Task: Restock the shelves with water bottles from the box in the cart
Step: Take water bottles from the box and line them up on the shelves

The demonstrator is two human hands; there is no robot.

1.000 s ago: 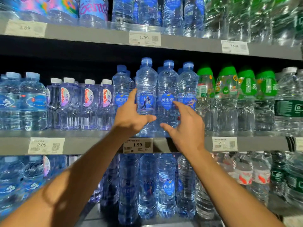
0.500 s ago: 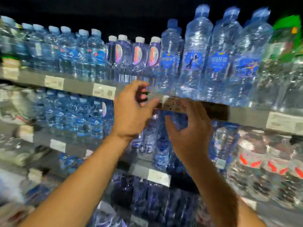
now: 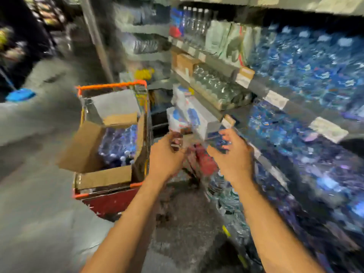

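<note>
Both our hands hung in the aisle between cart and shelving, holding nothing: our left hand (image 3: 167, 154) had its fingers loosely curled, and our right hand (image 3: 232, 154) had its fingers spread and relaxed. Motion blur hid the finer detail. To our left stood a red cart with an orange rim (image 3: 110, 86), and in it sat an open brown cardboard box (image 3: 86, 146) with its flaps folded outward. Inside that box lay clear plastic water bottles with blue labels (image 3: 118, 142), packed close; we could not tell which way they pointed. To our right ran grey metal shelves (image 3: 295, 109) with white price tags, crowded with blue-labelled bottles. White packages (image 3: 189, 115) were stacked ahead of our hands, between the cart and the shelves. A grey floor (image 3: 39, 213) lay below.
</note>
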